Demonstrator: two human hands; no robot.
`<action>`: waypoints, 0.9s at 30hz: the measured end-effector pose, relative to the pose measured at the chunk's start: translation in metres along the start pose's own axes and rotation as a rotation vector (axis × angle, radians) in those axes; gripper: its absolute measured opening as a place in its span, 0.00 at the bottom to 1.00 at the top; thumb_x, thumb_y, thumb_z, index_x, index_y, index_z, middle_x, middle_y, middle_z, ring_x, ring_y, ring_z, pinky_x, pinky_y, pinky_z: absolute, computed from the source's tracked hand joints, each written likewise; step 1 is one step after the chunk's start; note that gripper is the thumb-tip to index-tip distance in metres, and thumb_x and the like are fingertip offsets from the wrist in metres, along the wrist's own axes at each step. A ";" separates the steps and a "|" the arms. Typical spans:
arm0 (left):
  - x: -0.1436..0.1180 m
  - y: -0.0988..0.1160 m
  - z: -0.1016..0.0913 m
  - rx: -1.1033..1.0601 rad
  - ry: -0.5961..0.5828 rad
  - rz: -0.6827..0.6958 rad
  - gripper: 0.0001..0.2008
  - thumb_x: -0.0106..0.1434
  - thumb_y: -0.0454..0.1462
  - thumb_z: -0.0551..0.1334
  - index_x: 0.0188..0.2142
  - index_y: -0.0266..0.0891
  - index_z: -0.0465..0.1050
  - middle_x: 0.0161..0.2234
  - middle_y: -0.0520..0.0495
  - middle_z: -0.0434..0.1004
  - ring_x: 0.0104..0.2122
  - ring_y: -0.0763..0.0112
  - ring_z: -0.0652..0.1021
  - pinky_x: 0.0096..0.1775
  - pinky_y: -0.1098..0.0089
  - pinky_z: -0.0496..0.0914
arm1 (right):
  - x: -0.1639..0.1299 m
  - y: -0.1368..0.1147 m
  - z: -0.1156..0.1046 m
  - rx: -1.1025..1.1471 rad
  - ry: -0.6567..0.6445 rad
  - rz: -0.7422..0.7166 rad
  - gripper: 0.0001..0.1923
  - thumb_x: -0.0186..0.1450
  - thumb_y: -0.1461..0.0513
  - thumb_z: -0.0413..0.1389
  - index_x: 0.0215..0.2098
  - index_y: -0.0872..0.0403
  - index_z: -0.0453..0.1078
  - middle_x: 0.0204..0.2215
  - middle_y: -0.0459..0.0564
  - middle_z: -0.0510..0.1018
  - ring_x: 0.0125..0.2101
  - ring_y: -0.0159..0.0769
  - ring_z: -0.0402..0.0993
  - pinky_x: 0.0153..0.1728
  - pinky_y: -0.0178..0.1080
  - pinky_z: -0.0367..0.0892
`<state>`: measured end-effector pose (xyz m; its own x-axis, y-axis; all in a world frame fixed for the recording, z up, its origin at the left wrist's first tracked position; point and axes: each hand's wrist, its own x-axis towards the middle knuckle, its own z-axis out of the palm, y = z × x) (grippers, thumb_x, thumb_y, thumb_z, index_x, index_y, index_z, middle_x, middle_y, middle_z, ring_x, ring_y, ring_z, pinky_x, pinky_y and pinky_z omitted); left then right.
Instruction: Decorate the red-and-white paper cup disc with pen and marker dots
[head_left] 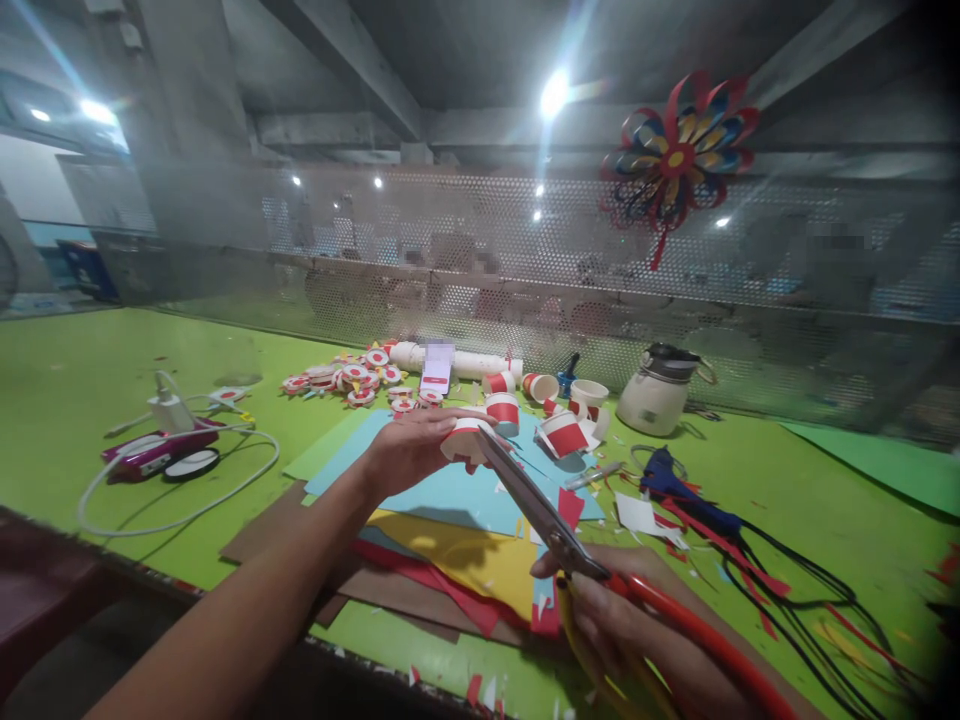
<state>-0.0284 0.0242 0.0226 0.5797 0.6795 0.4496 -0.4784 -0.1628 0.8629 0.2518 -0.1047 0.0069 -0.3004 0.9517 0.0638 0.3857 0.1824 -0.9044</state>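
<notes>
Two hands at work over a green table [90,380]. Left hand [409,450] curled around a small red-and-white paper cup [466,438], held on its side above blue paper [457,490], rim pointing right. Right hand [600,610] gripped through red scissors [555,530] handles; blades closed or near closed, hard to tell. Blade axis runs up and left from right hand, tip touching the cup's rim. Cup lies forward-left of right hand, left hand nearer. Yellow paper [472,560] beneath. More cups [562,432] behind, glue gun [679,490] to the right, white jug [658,395] farther back
</notes>
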 end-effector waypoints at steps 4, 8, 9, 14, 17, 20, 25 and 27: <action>-0.001 0.000 0.000 0.010 -0.002 -0.017 0.18 0.63 0.44 0.67 0.47 0.34 0.83 0.41 0.33 0.85 0.38 0.57 0.82 0.36 0.65 0.71 | 0.001 -0.003 0.007 0.013 -0.014 -0.024 0.31 0.68 0.37 0.51 0.40 0.52 0.79 0.23 0.49 0.77 0.27 0.38 0.77 0.27 0.34 0.73; -0.001 0.000 -0.002 0.015 -0.013 -0.036 0.19 0.63 0.45 0.67 0.46 0.33 0.84 0.40 0.33 0.85 0.37 0.59 0.82 0.36 0.66 0.70 | 0.003 -0.006 0.009 0.063 -0.058 -0.027 0.31 0.69 0.37 0.50 0.40 0.53 0.79 0.18 0.45 0.72 0.21 0.34 0.72 0.27 0.35 0.72; -0.001 -0.001 -0.003 0.020 -0.014 -0.042 0.19 0.63 0.45 0.67 0.46 0.33 0.84 0.39 0.33 0.85 0.37 0.59 0.81 0.36 0.66 0.70 | 0.003 -0.007 0.007 0.063 -0.063 -0.021 0.31 0.69 0.37 0.51 0.40 0.53 0.79 0.18 0.45 0.73 0.21 0.34 0.72 0.27 0.35 0.72; 0.000 -0.001 -0.003 0.022 -0.022 -0.047 0.20 0.63 0.46 0.67 0.46 0.33 0.84 0.35 0.35 0.84 0.34 0.61 0.80 0.34 0.67 0.68 | -0.002 -0.005 -0.007 -0.024 -0.024 -0.037 0.25 0.68 0.40 0.56 0.44 0.50 0.80 0.30 0.50 0.81 0.29 0.38 0.78 0.29 0.35 0.74; 0.000 -0.001 -0.003 0.020 -0.027 -0.056 0.21 0.63 0.47 0.67 0.46 0.32 0.84 0.33 0.35 0.84 0.31 0.63 0.79 0.32 0.68 0.68 | -0.002 -0.002 -0.013 -0.058 -0.041 -0.036 0.24 0.68 0.41 0.57 0.48 0.49 0.80 0.34 0.51 0.83 0.32 0.40 0.79 0.31 0.36 0.76; 0.000 -0.001 -0.003 0.023 -0.029 -0.060 0.22 0.63 0.47 0.67 0.46 0.31 0.84 0.33 0.36 0.84 0.30 0.63 0.79 0.31 0.68 0.68 | -0.001 -0.002 -0.014 -0.092 -0.062 -0.050 0.23 0.70 0.43 0.56 0.53 0.46 0.78 0.40 0.52 0.84 0.38 0.41 0.81 0.36 0.36 0.78; 0.000 0.001 -0.003 0.051 -0.033 -0.076 0.21 0.64 0.47 0.67 0.46 0.31 0.84 0.32 0.36 0.84 0.29 0.64 0.79 0.31 0.68 0.67 | -0.001 -0.008 -0.005 -0.068 -0.025 -0.026 0.25 0.70 0.42 0.54 0.49 0.49 0.79 0.27 0.49 0.80 0.27 0.38 0.77 0.28 0.36 0.75; 0.000 0.001 -0.003 0.058 -0.038 -0.083 0.21 0.63 0.47 0.67 0.45 0.30 0.84 0.31 0.36 0.84 0.29 0.65 0.78 0.30 0.68 0.67 | -0.001 -0.008 -0.001 -0.023 0.008 -0.030 0.27 0.70 0.40 0.54 0.49 0.51 0.80 0.21 0.47 0.75 0.21 0.36 0.72 0.22 0.35 0.71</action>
<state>-0.0312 0.0263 0.0231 0.6406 0.6653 0.3835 -0.3893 -0.1491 0.9090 0.2496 -0.1071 0.0144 -0.3053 0.9476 0.0941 0.3963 0.2163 -0.8923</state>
